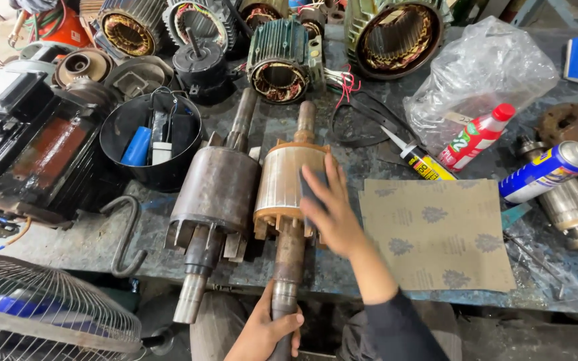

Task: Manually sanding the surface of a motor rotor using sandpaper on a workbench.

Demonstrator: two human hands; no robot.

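Observation:
Two motor rotors lie side by side on a grimy workbench. The right rotor has a pale, copper-toned core and a long shaft hanging over the near edge. My left hand is closed around the near end of that shaft. My right hand presses a small dark piece of sandpaper flat against the right side of the core. The left rotor is darker and rusty, untouched.
A stack of sandpaper sheets lies to the right. Behind it are a sealant tube, a red bottle, a spray can and a plastic bag. Stators line the back. A black tub and a fan guard sit left.

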